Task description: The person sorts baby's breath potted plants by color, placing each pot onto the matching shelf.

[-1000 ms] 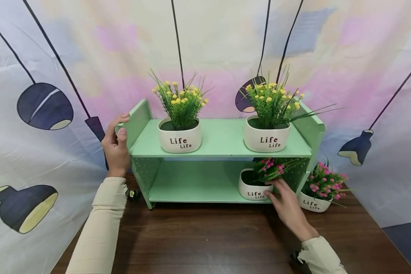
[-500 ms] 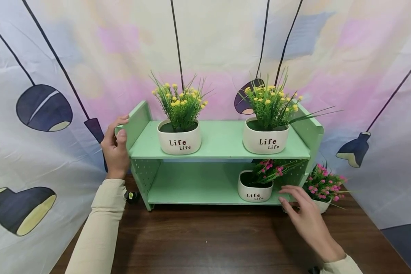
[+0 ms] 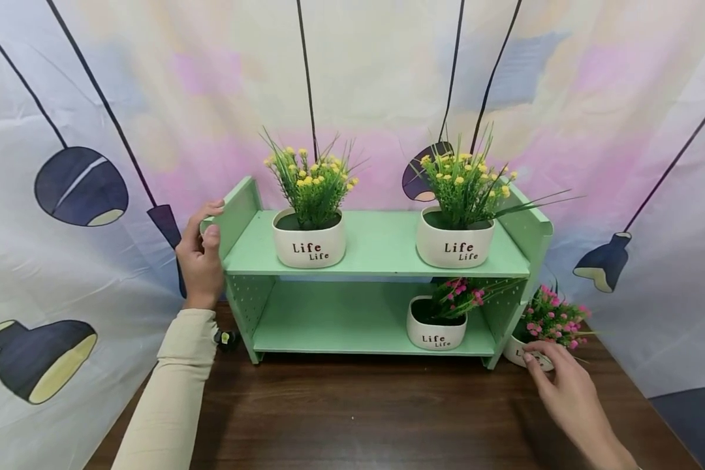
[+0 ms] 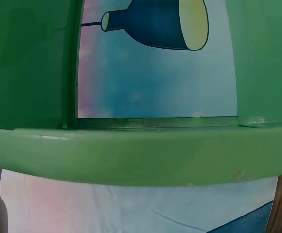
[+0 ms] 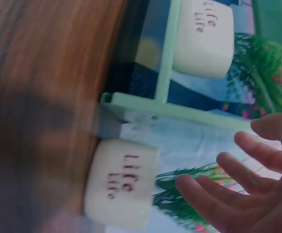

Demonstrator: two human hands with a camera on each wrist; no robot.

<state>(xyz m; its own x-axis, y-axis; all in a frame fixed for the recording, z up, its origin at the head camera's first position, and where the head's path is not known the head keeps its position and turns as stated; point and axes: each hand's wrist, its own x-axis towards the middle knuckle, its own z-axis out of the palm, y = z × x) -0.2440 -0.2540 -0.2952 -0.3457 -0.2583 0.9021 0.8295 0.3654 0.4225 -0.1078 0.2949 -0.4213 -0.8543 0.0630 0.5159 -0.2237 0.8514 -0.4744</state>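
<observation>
My left hand (image 3: 202, 264) grips the left side panel of a green two-tier shelf (image 3: 382, 243), fingers over its top edge and thumb in front. My right hand (image 3: 571, 393) hovers before a white flowerpot (image 3: 516, 353) with pink flowers (image 3: 555, 316), which stands on the table right of the shelf. In the right wrist view its fingers are spread, and nothing is held. A second white flowerpot (image 3: 436, 329) with pink flowers sits at the right of the lower tier. Two white flowerpots with yellow flowers, a left one (image 3: 309, 245) and a right one (image 3: 455, 245), stand on the upper tier.
The shelf stands on a dark brown wooden table (image 3: 352, 418). Behind it hangs a pastel cloth (image 3: 364, 78) printed with dark lamps. A small black object (image 3: 226, 339) shows beside the left wrist.
My right hand has let go of the pink-flowered pot on the lower tier and moved right, toward the pot on the table. My left hand has kept its hold on the shelf.
</observation>
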